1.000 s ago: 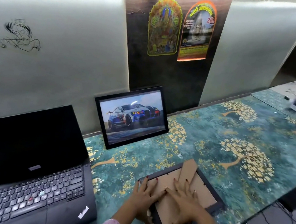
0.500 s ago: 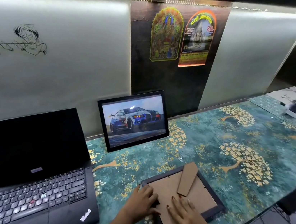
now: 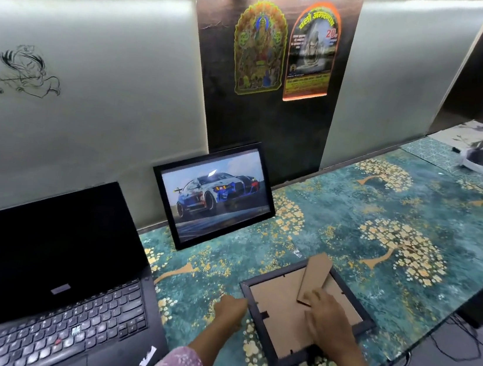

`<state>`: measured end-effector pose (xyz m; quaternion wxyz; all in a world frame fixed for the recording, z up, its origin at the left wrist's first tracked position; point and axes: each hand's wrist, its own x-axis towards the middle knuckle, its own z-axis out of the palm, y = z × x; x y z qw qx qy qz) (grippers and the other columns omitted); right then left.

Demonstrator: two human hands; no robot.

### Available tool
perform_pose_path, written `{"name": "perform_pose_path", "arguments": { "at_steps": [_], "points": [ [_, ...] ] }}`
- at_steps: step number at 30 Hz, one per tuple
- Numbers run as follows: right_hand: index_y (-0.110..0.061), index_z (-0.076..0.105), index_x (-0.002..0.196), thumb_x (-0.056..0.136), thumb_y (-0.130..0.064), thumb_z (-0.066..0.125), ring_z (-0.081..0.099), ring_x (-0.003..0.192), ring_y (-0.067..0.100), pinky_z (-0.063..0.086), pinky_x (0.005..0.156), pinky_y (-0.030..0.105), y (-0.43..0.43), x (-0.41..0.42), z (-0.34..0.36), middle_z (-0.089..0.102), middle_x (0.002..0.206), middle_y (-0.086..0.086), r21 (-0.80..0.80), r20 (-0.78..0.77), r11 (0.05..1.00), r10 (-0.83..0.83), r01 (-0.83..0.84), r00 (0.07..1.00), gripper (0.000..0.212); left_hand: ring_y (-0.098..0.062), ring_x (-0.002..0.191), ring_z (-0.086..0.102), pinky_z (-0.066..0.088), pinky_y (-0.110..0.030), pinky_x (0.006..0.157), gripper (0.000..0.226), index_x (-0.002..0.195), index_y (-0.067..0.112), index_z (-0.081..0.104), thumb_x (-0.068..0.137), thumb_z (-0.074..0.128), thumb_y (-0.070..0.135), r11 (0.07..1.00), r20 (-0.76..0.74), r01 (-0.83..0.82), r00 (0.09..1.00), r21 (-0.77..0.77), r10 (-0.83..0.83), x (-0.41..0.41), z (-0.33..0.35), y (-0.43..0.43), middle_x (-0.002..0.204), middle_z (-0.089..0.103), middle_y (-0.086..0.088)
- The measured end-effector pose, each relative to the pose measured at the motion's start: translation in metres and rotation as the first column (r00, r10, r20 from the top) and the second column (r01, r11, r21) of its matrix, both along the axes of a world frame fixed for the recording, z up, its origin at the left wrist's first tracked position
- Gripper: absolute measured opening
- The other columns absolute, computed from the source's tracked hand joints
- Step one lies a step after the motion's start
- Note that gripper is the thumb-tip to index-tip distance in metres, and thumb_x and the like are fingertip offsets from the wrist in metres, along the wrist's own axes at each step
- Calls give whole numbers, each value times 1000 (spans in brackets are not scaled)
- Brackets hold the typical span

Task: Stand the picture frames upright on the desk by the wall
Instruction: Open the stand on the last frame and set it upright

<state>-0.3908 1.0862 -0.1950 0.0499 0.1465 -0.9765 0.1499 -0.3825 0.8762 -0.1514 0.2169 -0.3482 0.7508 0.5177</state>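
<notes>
Right hand (image 3: 328, 320) flat on face-down frame (image 3: 274, 319), left hand (image 3: 230, 307) at its edge

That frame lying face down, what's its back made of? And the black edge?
The backing board of the face-down frame looks like brown cardboard or pressed fibreboard: matte, plain tan, with a cut-out stand flap. The black rim looks like matte painted wood or plastic; the view cannot settle which.

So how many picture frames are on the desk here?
2. The car picture frame stands leaning at the wall beside the laptop; the second frame lies face down under the right hand. None seem hidden.
</notes>
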Motion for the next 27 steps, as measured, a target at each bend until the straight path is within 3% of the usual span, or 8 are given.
{"name": "perform_pose_path", "arguments": {
  "at_steps": [3,7,10,13,17,21,23,27],
  "points": [
    [-8,50,119,77,-18,60,56,107,35,47,88,50,3,-10,10,53,120,17,-46,123,933,-349,357,929,44,-20,55,48,31,-20,43,29,111,4,42,86,50,16,944,80,-152,988,292,134,-6,11,9,71,44,-11],
    [-15,14,142,85,-51,44,8,139,42,11,110,62,18,-25,18,10,153,20,72,490,752,-599,655,633,73,-28,93,58,36,-32,67,57,135,1,33,84,56,14,916,87,-212,977,340,194,-13,11,19,100,59,-22],
    [-16,17,141,84,-50,45,17,136,43,14,110,59,9,-28,17,20,148,26,113,476,765,-602,634,641,72,-33,106,51,40,-36,82,51,129,0,42,83,58,17,921,89,-212,977,327,194,-13,12,22,113,53,-16],
    [-10,28,135,79,-42,54,33,126,39,31,104,50,-4,-26,22,35,137,26,114,431,741,-637,661,639,70,-37,117,53,43,-36,76,39,114,7,61,82,55,29,939,69,-218,976,265,207,-12,6,18,129,55,-21],
    [-4,46,123,79,-42,53,37,121,37,35,99,47,-5,-25,30,42,130,23,88,409,689,-683,720,604,58,-34,99,57,50,-35,70,32,100,5,65,75,64,25,889,118,-260,965,376,232,-12,5,8,136,50,-19],
    [-11,56,117,76,-59,46,44,119,36,40,98,46,-10,-39,37,52,126,20,-70,554,718,-550,693,625,64,-28,78,62,55,-36,67,18,91,3,64,77,59,14,861,-4,-257,958,438,288,-31,30,8,99,64,-15],
    [-13,59,116,79,-65,41,52,114,33,43,95,39,-16,-44,47,59,124,17,-212,583,757,-409,618,701,66,-21,54,55,47,-25,45,7,73,6,57,79,56,8,859,-78,-224,954,460,290,-46,63,4,68,59,-10],
    [-20,51,126,70,-74,44,48,121,23,36,102,35,-37,-44,88,50,137,10,-648,620,676,200,351,759,78,-27,55,58,49,-23,36,21,92,4,41,76,54,3,886,-231,-178,926,429,298,-67,112,1,83,52,-16]
  ]
}}
